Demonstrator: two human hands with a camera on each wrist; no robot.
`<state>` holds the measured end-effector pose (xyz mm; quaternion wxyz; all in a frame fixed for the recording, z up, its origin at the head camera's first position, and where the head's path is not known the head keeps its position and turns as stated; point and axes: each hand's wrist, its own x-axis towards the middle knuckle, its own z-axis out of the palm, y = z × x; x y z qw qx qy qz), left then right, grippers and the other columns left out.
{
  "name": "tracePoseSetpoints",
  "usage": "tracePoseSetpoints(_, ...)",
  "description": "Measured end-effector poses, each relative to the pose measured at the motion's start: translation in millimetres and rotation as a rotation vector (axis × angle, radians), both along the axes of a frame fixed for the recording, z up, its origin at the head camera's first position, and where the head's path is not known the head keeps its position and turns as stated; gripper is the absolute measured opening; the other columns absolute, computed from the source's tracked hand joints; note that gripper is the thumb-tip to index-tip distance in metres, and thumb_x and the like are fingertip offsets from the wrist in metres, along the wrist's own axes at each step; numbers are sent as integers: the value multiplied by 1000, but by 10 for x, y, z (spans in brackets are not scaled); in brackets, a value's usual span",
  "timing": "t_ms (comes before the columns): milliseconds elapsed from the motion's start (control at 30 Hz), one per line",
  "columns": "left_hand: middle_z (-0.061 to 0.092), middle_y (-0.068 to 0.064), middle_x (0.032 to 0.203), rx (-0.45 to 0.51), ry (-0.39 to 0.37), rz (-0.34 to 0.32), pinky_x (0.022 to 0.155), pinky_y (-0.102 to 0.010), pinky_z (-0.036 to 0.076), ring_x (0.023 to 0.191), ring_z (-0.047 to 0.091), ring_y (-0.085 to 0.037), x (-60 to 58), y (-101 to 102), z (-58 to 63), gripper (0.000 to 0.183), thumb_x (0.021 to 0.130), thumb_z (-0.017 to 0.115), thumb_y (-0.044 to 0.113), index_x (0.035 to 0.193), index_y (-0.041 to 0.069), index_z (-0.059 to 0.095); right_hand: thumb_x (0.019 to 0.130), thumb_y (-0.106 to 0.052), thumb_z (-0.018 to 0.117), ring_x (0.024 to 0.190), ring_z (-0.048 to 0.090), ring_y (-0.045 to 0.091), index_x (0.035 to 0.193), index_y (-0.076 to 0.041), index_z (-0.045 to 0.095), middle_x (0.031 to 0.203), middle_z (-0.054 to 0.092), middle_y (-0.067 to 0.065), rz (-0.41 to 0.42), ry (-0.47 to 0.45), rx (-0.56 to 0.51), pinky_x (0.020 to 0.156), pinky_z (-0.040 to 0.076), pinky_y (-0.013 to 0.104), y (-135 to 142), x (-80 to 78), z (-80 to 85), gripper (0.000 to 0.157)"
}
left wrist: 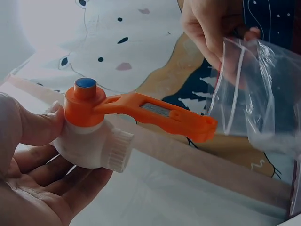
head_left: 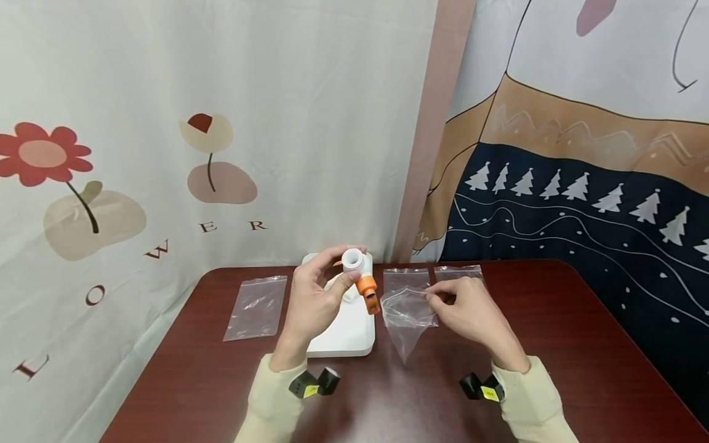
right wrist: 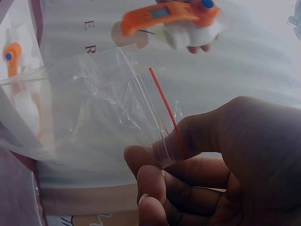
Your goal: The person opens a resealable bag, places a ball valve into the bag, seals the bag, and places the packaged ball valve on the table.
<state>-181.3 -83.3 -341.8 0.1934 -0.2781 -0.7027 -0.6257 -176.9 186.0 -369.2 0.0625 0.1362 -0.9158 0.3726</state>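
My left hand (head_left: 312, 301) grips a white plastic ball valve (left wrist: 87, 146) between thumb and fingers. Its orange lever handle (left wrist: 160, 115), with a blue cap at the pivot, sticks out toward the right hand. With thumb and fingertips, my right hand (head_left: 471, 311) pinches a clear zip bag (right wrist: 103, 108) by its red-lined top edge. The bag hangs limp beside the valve, apart from it. Whether its mouth is parted, I cannot tell. A second orange-handled valve (right wrist: 13, 59) lies on the white tray, mostly hidden by the left hand in the head view.
Under the left hand is a white tray (head_left: 340, 338) on the dark red table (head_left: 421, 400). One flat clear bag (head_left: 256, 307) lies left of it. Two more, a nearer bag (head_left: 404, 278) and a farther bag (head_left: 460, 272), lie to the right. Printed curtains stand behind.
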Motion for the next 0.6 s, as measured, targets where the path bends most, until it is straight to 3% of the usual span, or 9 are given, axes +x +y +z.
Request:
tracePoseSetpoints(300,72,-18,123,60,0,-41,99,-28,56,109,70,-14,39,150,34,33,90,72,-6,122,-1,68,94,-15,69,56,48,12,102,-11,81,58,53,-5,-5,0,28,49,39,25,-33,9,-7,15)
tracePoseSetpoints(600,71,-22,123,70,-1,-99,104,-37,55,111,69,-14,39,318,-62,33,87,74,-7,120,-3,69,95,-15,68,56,46,13,104,-9,81,57,48,-4,13,-34,28,47,37,24,-70,12,-9,17)
